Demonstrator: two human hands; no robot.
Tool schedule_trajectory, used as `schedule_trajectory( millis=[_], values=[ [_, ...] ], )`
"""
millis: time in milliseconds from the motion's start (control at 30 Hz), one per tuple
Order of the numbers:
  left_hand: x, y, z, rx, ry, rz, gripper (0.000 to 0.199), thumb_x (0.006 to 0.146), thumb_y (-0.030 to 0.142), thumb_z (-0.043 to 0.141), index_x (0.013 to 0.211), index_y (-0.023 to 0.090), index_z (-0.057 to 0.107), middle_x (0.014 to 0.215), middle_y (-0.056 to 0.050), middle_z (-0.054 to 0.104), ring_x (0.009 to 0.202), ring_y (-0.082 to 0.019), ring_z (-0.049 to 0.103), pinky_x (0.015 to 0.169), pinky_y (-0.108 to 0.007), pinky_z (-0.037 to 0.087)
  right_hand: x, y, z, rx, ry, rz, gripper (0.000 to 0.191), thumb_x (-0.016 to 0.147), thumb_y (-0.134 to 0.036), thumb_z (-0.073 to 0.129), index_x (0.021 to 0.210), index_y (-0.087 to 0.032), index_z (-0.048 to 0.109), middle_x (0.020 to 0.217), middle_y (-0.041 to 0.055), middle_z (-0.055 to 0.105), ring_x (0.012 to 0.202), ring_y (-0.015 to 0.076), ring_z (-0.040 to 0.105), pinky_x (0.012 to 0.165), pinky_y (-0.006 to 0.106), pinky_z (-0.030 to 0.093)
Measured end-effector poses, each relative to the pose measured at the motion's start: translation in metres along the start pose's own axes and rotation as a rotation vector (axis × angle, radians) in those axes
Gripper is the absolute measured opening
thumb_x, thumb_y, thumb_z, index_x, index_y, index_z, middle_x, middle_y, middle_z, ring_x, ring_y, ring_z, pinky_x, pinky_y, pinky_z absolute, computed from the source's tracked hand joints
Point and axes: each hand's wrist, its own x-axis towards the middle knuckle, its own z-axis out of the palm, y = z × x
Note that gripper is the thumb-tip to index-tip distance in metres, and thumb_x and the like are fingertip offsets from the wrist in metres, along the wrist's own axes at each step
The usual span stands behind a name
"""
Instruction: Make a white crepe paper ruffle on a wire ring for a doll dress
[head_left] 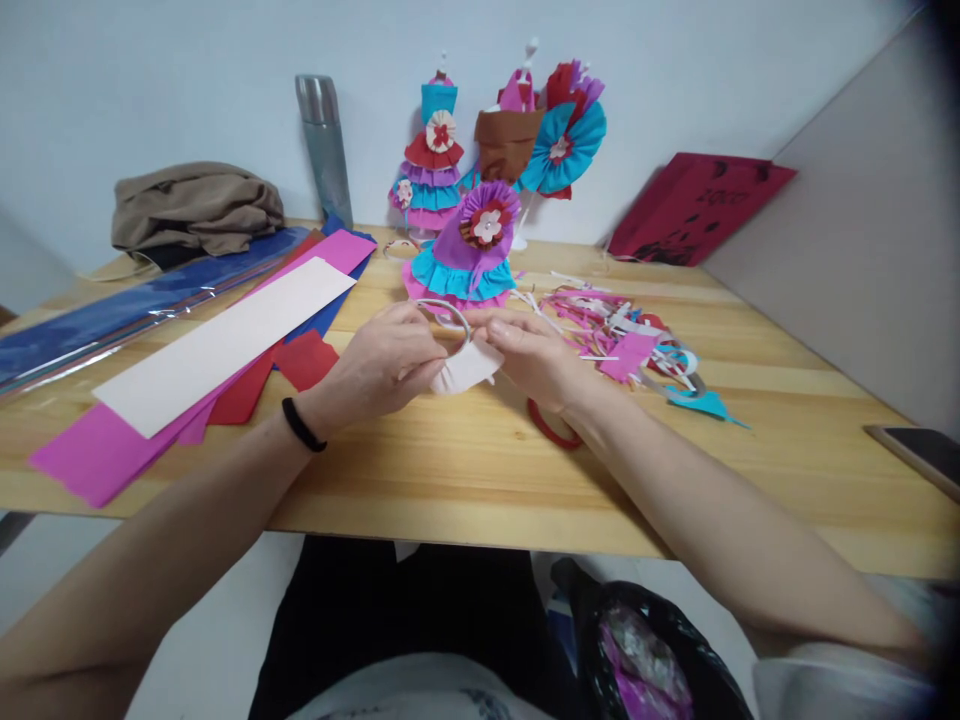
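Over the middle of the table, my left hand (394, 355) pinches the left end of a pale pink paper strip (469, 368), which is gathered into small pleats. A thin whitish band (444, 303) curves in a loop above the strip, between both hands. At the strip's right end, my right hand (529, 350) has its thumb and fingers closed on the paper. Just beyond the hands stands a small dress form in a purple, blue and pink paper dress (469, 262) with a layered flower. Partly hidden under my right wrist lies a red ring-shaped thing (553, 425).
Flat paper sheets (225, 345) lie at left, near a brown cloth (196, 208) and a flask (324, 150). Paper dresses (435, 150) stand behind. Paper scraps (630, 340), a red bag (697, 210) and a phone (919, 455) are at right. A black-lined bin (652, 640) stands below.
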Motion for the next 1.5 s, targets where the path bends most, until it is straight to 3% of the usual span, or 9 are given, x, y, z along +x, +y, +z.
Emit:
schedule_trajectory(
  millis=[133, 267, 467, 700, 900, 1067, 1500],
  values=[
    [0.001, -0.001, -0.004, 0.099, -0.072, 0.046, 0.021, 0.089, 0.015, 0.051, 0.071, 0.017, 0.063, 0.068, -0.002, 0.063, 0.075, -0.017, 0.052, 0.074, -0.032, 0.047, 0.002, 0.0, -0.001, 0.016, -0.02, 0.095, 0.024, 0.062, -0.042, 0.079, 0.069, -0.02, 0.071, 0.063, -0.0004, 0.065, 0.06, 0.0126, 0.057, 0.061, 0.027, 0.044],
    [0.001, -0.001, -0.006, 0.19, -0.127, 0.062, 0.028, 0.092, 0.019, 0.047, 0.07, 0.017, 0.064, 0.068, -0.002, 0.062, 0.077, -0.018, 0.052, 0.079, -0.034, 0.046, 0.001, -0.006, -0.005, -0.129, -0.035, 0.122, 0.018, 0.06, -0.035, 0.08, 0.06, -0.021, 0.069, 0.06, 0.0007, 0.064, 0.056, 0.0123, 0.056, 0.059, 0.028, 0.044],
    [0.002, 0.0, -0.01, 0.272, -0.177, 0.061, 0.033, 0.094, 0.02, 0.043, 0.07, 0.016, 0.066, 0.068, -0.003, 0.062, 0.079, -0.018, 0.053, 0.086, -0.036, 0.045, -0.004, -0.015, -0.002, -0.478, -0.07, -0.041, 0.015, 0.063, -0.031, 0.076, 0.059, -0.022, 0.065, 0.063, 0.001, 0.064, 0.059, 0.0146, 0.054, 0.06, 0.03, 0.042],
    [0.002, -0.002, -0.008, 0.388, -0.176, 0.005, 0.035, 0.093, 0.022, 0.043, 0.064, 0.017, 0.062, 0.066, -0.003, 0.06, 0.071, -0.017, 0.05, 0.073, -0.033, 0.043, -0.013, -0.017, 0.008, -0.79, 0.017, -0.164, 0.024, 0.075, -0.041, 0.066, 0.064, -0.02, 0.062, 0.067, 0.0027, 0.062, 0.061, 0.0157, 0.051, 0.057, 0.03, 0.036],
    [0.0, -0.002, -0.004, 0.285, -0.144, 0.011, 0.031, 0.09, 0.019, 0.046, 0.062, 0.018, 0.058, 0.064, -0.003, 0.058, 0.071, -0.017, 0.05, 0.076, -0.035, 0.043, -0.017, -0.011, 0.014, -0.909, 0.104, -0.281, 0.012, 0.076, -0.025, 0.064, 0.065, -0.021, 0.064, 0.064, 0.0011, 0.064, 0.061, 0.0163, 0.055, 0.059, 0.03, 0.036],
    [-0.002, -0.004, -0.002, 0.204, -0.123, -0.083, 0.024, 0.086, 0.017, 0.052, 0.063, 0.019, 0.059, 0.062, -0.002, 0.056, 0.067, -0.016, 0.045, 0.064, -0.031, 0.04, -0.021, -0.009, 0.02, -0.905, 0.027, -0.333, 0.01, 0.078, -0.024, 0.063, 0.069, -0.022, 0.065, 0.073, 0.0016, 0.068, 0.07, 0.018, 0.06, 0.066, 0.031, 0.041],
    [-0.001, 0.002, 0.001, 0.089, -0.075, -0.117, 0.028, 0.086, 0.014, 0.051, 0.06, 0.018, 0.059, 0.058, -0.002, 0.05, 0.064, -0.015, 0.045, 0.059, -0.03, 0.039, -0.02, -0.002, 0.022, -0.782, 0.084, -0.251, 0.012, 0.077, -0.026, 0.064, 0.066, -0.022, 0.064, 0.063, 0.0009, 0.062, 0.061, 0.016, 0.053, 0.057, 0.03, 0.037]
  ],
)
